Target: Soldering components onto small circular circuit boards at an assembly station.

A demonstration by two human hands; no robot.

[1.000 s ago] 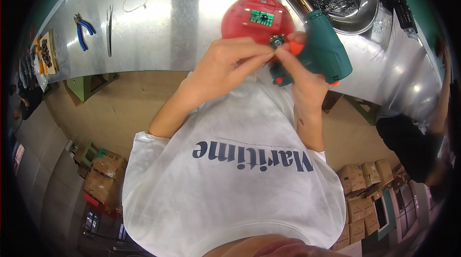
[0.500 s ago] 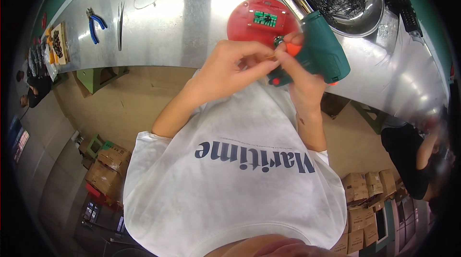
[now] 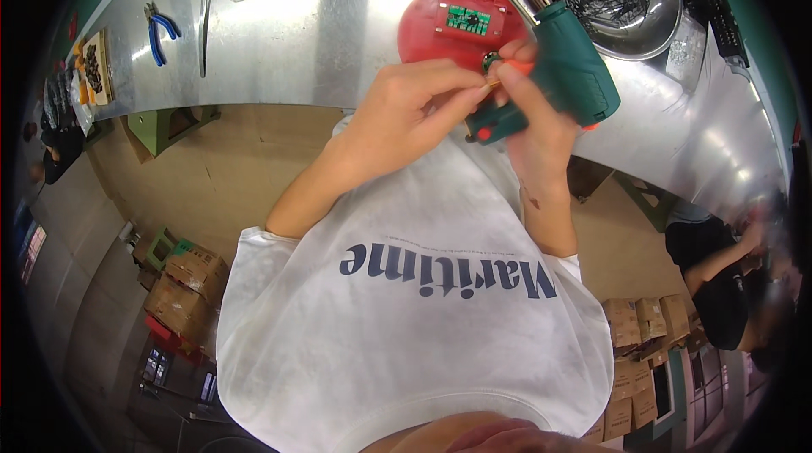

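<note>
- Orange wire-like strand (image 3: 495, 83): your left hand (image 3: 396, 108) pinches it, thumb to index.
- Your right hand (image 3: 541, 110) grips a small round circuit board (image 3: 491, 59) just beyond; green, shiny bits, mostly finger-covered.
- Green pistol-shaped tool (image 3: 577, 71) against right hand; can't tell if gripped.
- Step looks like fitting strand to board; next move calls for steady fingertips.
- Red disc-shaped housing (image 3: 418, 30) behind, rectangular green board (image 3: 468, 21) in its face.

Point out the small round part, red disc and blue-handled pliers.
Small round part (image 3: 489, 60), head view: its exposed side.
Red disc (image 3: 459, 48), head view: bare surface.
Blue-handled pliers (image 3: 155, 38), head view: left handle.
</note>
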